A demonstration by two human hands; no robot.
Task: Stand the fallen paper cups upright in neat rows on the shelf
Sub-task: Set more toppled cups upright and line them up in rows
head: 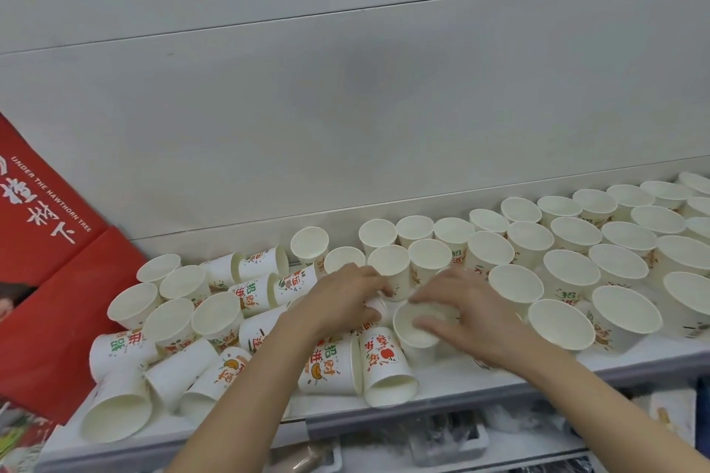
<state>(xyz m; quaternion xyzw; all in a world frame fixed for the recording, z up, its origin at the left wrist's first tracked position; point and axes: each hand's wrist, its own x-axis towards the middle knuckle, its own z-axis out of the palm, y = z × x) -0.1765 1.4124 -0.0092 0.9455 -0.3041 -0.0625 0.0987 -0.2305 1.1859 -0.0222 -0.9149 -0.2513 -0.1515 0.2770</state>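
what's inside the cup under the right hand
The upright cup under the right hand shows only a plain white interior, apparently empty. The fingers cover part of the rim and inside, so that portion cannot be seen.

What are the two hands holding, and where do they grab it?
The right hand holds an upright paper cup by its rim. The left hand grips a small cup by its side; fingers hide most of it.
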